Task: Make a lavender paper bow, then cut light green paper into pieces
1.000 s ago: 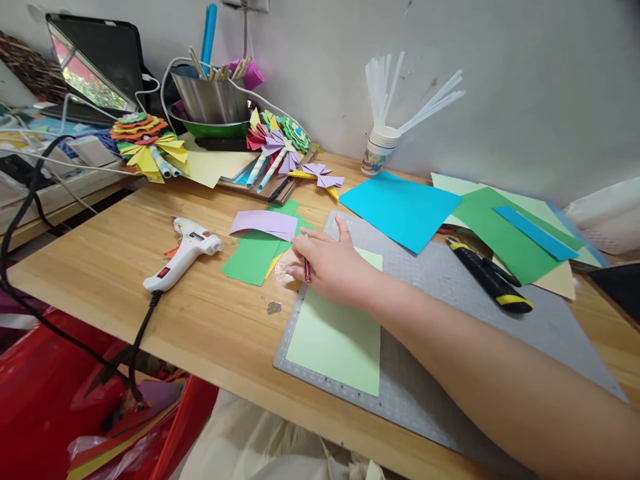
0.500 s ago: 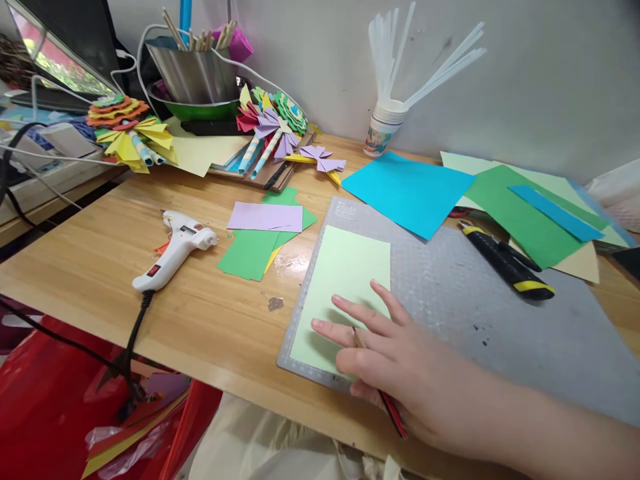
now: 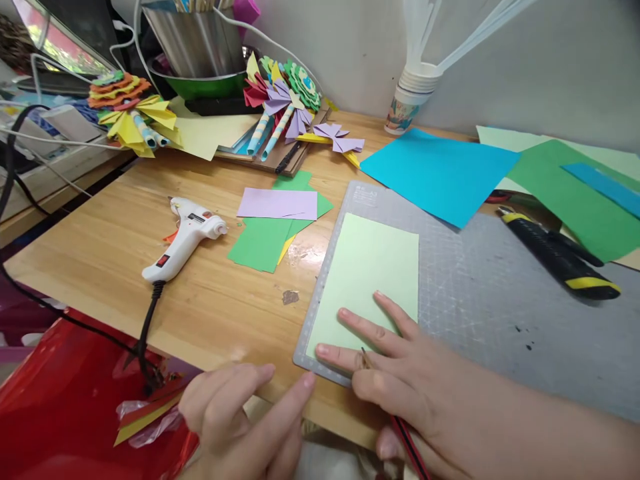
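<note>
Pale-green rectangular paper sheet [image 3: 377,267] flat, unfolded; any marking unclear. Right hand [image 3: 415,373] splayed on it, clasping red-and-black pencil [image 3: 411,448]; left hand [image 3: 250,420] apart, empty.

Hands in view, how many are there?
2: the left hand near a corner of the gray cutting mat, and the right hand over the pale green sheet, holding a red-and-black pencil.

Free mat [image 3: 465,307] between paper [image 3: 375,267] and knife [image 3: 555,253]
</note>
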`<action>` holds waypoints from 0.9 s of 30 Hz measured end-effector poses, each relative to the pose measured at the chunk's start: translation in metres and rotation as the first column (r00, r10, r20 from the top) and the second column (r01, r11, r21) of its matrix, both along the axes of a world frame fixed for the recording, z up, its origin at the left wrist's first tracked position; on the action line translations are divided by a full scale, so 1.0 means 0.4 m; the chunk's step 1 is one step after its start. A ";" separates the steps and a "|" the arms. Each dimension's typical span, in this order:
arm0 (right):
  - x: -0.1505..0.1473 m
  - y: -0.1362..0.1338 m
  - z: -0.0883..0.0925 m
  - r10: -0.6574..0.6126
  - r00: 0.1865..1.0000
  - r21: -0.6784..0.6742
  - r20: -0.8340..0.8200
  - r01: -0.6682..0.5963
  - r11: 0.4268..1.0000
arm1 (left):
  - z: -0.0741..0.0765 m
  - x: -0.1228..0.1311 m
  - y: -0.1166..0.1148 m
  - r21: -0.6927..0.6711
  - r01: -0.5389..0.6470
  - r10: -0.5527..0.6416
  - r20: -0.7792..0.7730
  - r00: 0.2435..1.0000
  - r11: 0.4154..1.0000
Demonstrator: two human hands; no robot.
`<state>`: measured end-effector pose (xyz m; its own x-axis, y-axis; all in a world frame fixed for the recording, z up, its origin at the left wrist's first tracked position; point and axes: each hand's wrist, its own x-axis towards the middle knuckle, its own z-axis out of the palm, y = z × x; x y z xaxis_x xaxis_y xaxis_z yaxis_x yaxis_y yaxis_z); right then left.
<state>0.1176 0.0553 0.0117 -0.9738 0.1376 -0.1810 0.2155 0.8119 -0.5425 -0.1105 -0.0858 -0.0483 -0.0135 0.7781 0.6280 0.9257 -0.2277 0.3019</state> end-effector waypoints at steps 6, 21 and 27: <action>-0.006 -0.008 -0.001 0.009 1.000 0.075 -0.011 -0.008 0.997 | -0.013 0.042 0.044 0.023 0.003 -0.001 -0.052 0.999 1.000; -0.007 -0.011 0.018 -0.060 0.998 -0.065 -0.015 0.059 0.996 | -0.027 0.037 0.034 0.031 -0.001 0.004 -0.088 0.996 1.000; 0.029 0.063 -0.002 -0.628 0.761 -0.267 -0.164 0.579 0.771 | -0.024 0.040 0.035 0.012 -0.023 0.024 -0.064 0.998 1.000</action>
<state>0.1293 0.0804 0.0109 -0.7143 0.6982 -0.0486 0.4742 0.4317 -0.7673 -0.0945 -0.0720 -0.0580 0.0086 0.7710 0.6368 0.9482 -0.2085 0.2397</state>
